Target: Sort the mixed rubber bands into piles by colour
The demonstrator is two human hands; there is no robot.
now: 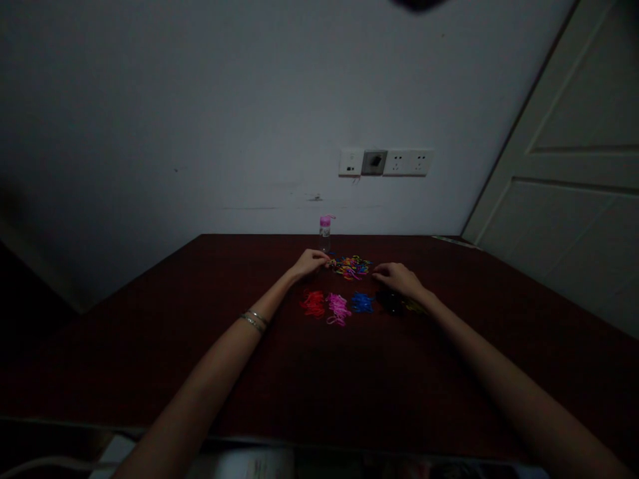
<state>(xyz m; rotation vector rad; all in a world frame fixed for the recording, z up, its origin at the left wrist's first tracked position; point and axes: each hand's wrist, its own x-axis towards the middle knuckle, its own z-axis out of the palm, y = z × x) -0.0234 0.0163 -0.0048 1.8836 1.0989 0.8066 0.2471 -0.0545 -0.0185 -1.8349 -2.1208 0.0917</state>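
Wall (200, 120): pale, flat and matt behind everything, with a row of white socket plates (385, 162) set into it.
Door (574, 166): off-white panelled door at my right, its mouldings running at a slant.
Surface (319, 386): a wide, dark red-brown top with a fine woven-looking texture, dimly lit.
My arms: both stretched forward over the surface; thin metal bangles (254, 320) circle my left wrist.
Left grip (310, 262): fingers curled and drawn together at the left edge of the mixed pile, pinching what seems to be one small band there; the light is too dim to be sure.
Right grip (398, 277): palm down, fingers loosely bent, fingertips just at the right edge of the mixed pile; I cannot tell whether it holds anything.
Bottle (325, 233): small, clear, upright, with a pink cap, near the far edge behind my left grip.
Mixed pile (351, 267): a tangle of thin, glossy elastic loops in many colours, lying between my two grips.
Sorted heaps: nearer me in a row, red loops (313, 303), pink loops (338, 309), blue loops (362, 303), and a dark heap (392, 303) just under my right wrist.
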